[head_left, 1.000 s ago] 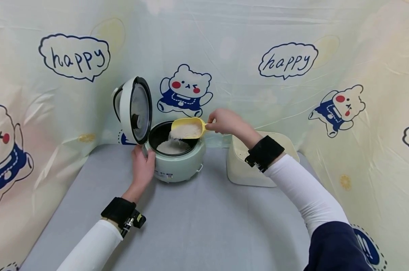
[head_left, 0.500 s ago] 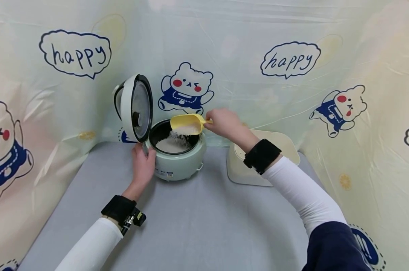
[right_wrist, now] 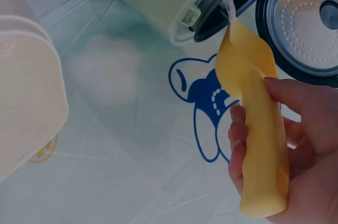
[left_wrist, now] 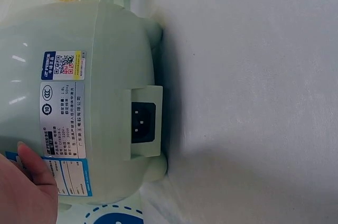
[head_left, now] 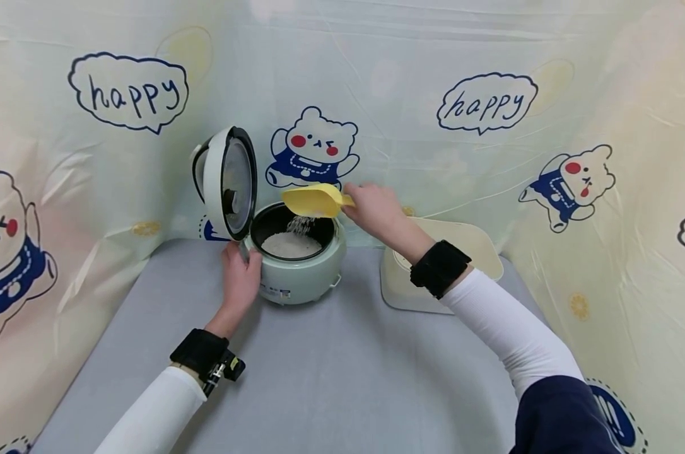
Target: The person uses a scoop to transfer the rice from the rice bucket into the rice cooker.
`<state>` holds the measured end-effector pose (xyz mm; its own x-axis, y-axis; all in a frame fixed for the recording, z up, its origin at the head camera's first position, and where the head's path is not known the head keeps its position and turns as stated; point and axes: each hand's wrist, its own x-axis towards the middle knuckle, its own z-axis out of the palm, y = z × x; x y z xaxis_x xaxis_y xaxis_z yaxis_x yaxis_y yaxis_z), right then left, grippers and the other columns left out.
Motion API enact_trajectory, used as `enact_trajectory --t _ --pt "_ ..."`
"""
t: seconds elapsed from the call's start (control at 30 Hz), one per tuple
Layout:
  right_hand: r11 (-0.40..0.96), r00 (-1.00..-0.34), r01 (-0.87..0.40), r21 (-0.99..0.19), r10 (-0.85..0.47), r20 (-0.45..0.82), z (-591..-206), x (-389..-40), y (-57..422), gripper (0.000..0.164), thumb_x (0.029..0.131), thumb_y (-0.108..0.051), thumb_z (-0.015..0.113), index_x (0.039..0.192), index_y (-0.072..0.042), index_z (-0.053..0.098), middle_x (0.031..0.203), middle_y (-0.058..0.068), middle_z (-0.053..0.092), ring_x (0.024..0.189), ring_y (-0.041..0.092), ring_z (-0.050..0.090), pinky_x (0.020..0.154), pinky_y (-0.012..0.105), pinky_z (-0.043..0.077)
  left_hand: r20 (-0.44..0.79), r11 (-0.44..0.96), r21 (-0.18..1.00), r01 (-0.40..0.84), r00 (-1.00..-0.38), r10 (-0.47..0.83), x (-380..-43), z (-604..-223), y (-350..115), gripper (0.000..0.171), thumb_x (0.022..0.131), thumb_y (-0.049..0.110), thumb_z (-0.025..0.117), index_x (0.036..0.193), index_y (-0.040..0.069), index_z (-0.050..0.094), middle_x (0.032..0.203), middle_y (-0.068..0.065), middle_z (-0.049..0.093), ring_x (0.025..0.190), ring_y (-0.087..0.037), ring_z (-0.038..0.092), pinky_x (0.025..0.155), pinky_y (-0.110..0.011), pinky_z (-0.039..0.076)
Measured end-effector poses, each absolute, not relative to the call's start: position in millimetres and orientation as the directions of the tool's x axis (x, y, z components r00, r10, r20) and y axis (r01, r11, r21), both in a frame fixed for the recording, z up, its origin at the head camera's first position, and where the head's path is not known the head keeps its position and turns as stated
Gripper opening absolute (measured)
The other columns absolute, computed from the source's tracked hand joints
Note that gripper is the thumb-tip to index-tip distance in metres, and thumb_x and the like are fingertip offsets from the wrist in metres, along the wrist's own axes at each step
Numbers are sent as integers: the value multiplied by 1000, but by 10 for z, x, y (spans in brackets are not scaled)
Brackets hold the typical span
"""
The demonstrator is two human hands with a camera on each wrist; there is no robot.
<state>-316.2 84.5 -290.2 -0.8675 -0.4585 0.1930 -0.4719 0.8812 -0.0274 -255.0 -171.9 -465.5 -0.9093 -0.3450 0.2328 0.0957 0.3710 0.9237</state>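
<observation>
By the right grip point(head_left: 371, 208), closed snugly round the handle point(right_wrist: 262, 145), the yellow scoop point(head_left: 313, 202) is tipped over the cooker point(head_left: 305, 280) so rice point(head_left: 288, 246) is poured straight in! The cooker's side is touched by the left grip point(head_left: 241, 277), its curl partly hidden, presumably for steadiness; the lid point(head_left: 214, 183) is raised clear.

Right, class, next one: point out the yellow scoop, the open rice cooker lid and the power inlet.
Yellow scoop point(head_left: 313, 202): head view, on its bowl.
Open rice cooker lid point(head_left: 239, 180): head view, on its inner face.
Power inlet point(left_wrist: 143, 122): left wrist view, on its black socket.
</observation>
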Motion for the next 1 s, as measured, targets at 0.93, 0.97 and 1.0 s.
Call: enact_trajectory --t 0.93,0.97,1.0 --pt "811 -919 -352 -467 -394 9 -3210 -3298 1704 44 106 -38 54 74 -9 58 65 1 47 59 17 43 61 32 36 213 354 931 86 -916 -339 -2543 -4655 -1713 55 103 21 42 148 -9 32 148 -30 32 128 -39 38 114 -53 31" --pt "807 -921 -341 -483 -390 0 -3213 -3295 1753 45 107 -39 52 74 -8 58 65 2 50 59 17 44 61 32 38 213 354 931 85 -916 -340 -2544 -4655 -1712 55 103 21 42 148 -9 32 148 -30 32 129 -39 38 114 -53 31" --pt "802 -923 -326 -501 -385 -16 -3211 -3292 1803 47 108 -40 50 76 -7 60 67 4 53 60 18 46 61 32 40 214 355 931 85 -915 -341 -2546 -4658 -1710 55 103 21 42 148 -9 32 148 -30 32 129 -39 38 114 -53 31"
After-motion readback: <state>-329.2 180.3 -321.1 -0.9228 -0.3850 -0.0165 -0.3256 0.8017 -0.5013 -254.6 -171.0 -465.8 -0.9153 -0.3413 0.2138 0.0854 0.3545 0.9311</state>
